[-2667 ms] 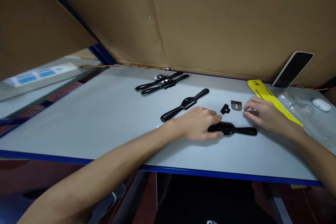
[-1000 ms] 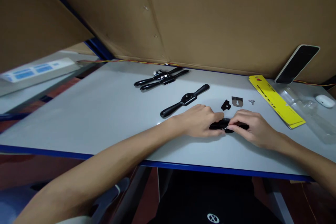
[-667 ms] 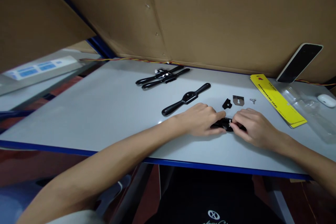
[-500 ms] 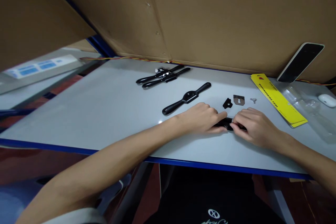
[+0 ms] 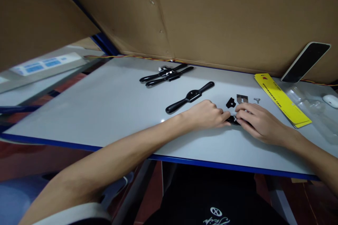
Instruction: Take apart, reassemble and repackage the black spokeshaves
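Note:
My left hand (image 5: 210,114) is closed around one end of a black spokeshave body (image 5: 232,121), which my fingers mostly hide. The fingers of my right hand (image 5: 256,121) pinch a small silver screw (image 5: 235,119) at the middle of that body. Just behind the hands lie a black cap plate (image 5: 231,103), a metal blade (image 5: 242,97) partly covered by my right fingers, and loose silver screws (image 5: 257,100). Another black spokeshave body (image 5: 191,95) rests to the left, beyond my left wrist.
Two spokeshaves with silver screws (image 5: 169,74) lie side by side at the back. On the right are yellow printed cards (image 5: 282,100), clear plastic packaging (image 5: 317,107), a phone (image 5: 306,62) leaning on the cardboard wall (image 5: 224,17), and a white case (image 5: 330,100). A blue edge (image 5: 211,163) borders the table.
My right hand has lifted slightly and its fingers have shifted, so a silver screw now shows between them. They now cover part of the blade. The whole view has shifted slightly.

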A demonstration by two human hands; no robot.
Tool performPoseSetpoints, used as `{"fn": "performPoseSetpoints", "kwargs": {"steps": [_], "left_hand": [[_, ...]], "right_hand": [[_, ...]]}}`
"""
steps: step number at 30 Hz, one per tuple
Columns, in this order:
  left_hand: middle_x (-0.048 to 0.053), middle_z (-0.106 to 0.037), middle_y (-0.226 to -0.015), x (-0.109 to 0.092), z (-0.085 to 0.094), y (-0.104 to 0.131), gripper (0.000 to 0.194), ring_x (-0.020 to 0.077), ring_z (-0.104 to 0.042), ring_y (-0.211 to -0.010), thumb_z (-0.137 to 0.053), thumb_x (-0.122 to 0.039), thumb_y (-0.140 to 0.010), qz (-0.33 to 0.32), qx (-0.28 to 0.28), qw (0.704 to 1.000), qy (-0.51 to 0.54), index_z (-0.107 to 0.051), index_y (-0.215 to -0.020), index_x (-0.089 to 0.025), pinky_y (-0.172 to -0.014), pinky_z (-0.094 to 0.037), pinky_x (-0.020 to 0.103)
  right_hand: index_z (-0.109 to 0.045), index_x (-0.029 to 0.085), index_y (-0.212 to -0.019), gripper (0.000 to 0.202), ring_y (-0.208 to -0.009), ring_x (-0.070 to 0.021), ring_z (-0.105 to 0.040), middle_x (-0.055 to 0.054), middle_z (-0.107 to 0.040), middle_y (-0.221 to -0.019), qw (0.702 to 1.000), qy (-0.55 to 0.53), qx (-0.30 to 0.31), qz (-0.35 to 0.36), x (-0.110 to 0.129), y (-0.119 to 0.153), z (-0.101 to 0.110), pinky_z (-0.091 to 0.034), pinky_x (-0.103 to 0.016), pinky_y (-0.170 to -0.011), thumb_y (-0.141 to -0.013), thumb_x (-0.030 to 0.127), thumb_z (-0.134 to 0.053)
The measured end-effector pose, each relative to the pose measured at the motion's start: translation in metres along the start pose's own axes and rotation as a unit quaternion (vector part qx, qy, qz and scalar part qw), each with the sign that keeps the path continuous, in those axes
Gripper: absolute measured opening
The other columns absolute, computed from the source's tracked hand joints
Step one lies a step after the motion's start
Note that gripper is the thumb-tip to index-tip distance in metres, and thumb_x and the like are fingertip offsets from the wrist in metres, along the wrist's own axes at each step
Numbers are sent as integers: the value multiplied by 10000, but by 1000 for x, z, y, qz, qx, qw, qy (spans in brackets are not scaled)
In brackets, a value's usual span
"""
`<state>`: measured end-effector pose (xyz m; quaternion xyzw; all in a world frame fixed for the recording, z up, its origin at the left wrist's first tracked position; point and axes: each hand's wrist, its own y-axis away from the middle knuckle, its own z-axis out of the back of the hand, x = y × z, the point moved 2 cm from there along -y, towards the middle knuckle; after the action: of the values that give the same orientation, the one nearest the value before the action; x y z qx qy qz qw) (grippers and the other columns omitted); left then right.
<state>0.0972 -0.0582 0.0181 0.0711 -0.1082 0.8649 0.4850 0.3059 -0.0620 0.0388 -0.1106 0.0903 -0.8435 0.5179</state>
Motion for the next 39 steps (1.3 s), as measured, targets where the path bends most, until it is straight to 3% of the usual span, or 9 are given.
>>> {"fn": "performPoseSetpoints", "kwargs": {"steps": [5,9,12,18,24,34,39], "left_hand": [[64,-679,-673,4,-1,-1,456,200,-631,-532,-302,-428,-1109,-11,-19,1000,-3,-642,-960,-163,-500,-356,350],[70,-668,-681,7,0,-2,478,203,-632,-555,-283,-429,-1109,-9,-22,1000,1,-637,-923,-168,-518,-357,357],[69,-663,-685,8,-1,-2,495,191,-622,-552,-268,-441,-1109,-6,-16,1000,10,-631,-913,-169,-525,-352,355],[71,-650,-666,7,-2,-2,535,188,-594,-532,-208,-434,-1109,3,-9,1000,25,-632,-923,-167,-529,-344,346],[71,-651,-668,5,-4,-2,564,180,-573,-495,-177,-455,-1108,11,-12,1000,20,-632,-948,-162,-487,-287,341],[66,-654,-663,8,-3,-1,656,198,-600,-512,-249,-685,-1041,46,11,995,84,-626,-931,-160,-489,-292,330],[74,-668,-697,12,-1,-1,638,206,-610,-559,-270,-666,-1047,57,18,990,128,-631,-876,-168,-526,-326,336]], "right_hand": [[-676,163,-1000,303,-857,-236,-621,-145,-691,-1094,998,64,19,-13,-3,1,-1,-461,-393,-765,-1027,136,-376],[-702,179,-1038,294,-916,-257,-643,-135,-727,-1083,995,103,-7,-2,-4,2,1,-455,-408,-790,-1022,130,-412],[-696,197,-1044,266,-932,-243,-643,-106,-733,-1058,999,41,-23,-16,-6,1,0,-469,-405,-812,-1049,196,-430],[-639,197,-1012,291,-949,-231,-622,-117,-673,-1049,988,-136,-1,-72,-10,-4,-2,-503,-401,-838,-1074,264,-363],[-608,214,-990,277,-938,-208,-593,-85,-630,-1022,981,-179,11,-80,-13,-3,-3,-486,-370,-836,-1088,303,-365],[-684,205,-1016,275,-921,-220,-629,-92,-712,-1005,998,-65,-13,-1,-11,3,-3,-478,-388,-818,-1067,246,-417],[-700,212,-1005,276,-901,-214,-633,-84,-731,-998,999,-38,-15,6,-8,3,0,-475,-381,-806,-1062,238,-432]]}}
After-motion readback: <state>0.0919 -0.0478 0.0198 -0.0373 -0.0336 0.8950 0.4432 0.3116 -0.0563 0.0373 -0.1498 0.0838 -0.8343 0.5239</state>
